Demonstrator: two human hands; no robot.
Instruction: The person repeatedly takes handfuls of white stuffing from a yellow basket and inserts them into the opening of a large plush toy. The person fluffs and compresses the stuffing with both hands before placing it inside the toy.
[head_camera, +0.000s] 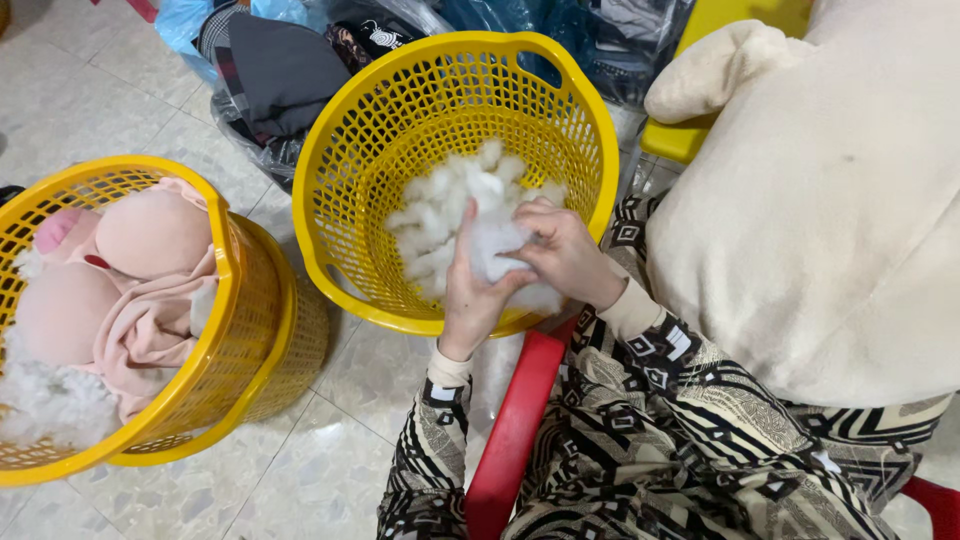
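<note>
Midway through pulling stuffing: both hands down inside the yellow basket (330, 150) at centre frame, working one clump of white fibre stuffing (500, 243) loose from the heap in the bottom. Left hand (470, 290) at the clump's seven o'clock, palm turned inward, fingers half curled along its side. Right hand (565, 255) at its three o'clock, thumb and fingertips pinched into the fibre. Both closed on the same tuft, neither fully clenched.

Judged from the grip, next a gentle drawing apart or lifting free, with enough pinch to keep the tuft whole and little enough pull to leave the rest of the heap behind.

Stuffing itself: bright white, fluffy, in loose lumps with wispy edges, piled against the basket's near wall, at six o'clock of its floor. Likely to cling, stretch and shed strands, not come away cleanly.

At nine o'clock, a second pair of nested yellow baskets (250, 330) on the tiled floor (330, 470), holding a pink plush toy (130, 270) and more white stuffing. At three o'clock, a large cream plush body (830, 220) resting across the lap. At twelve o'clock, bags of dark cloth (280, 70). Near six o'clock, a red stool edge (515, 420) between the patterned sleeves.
</note>
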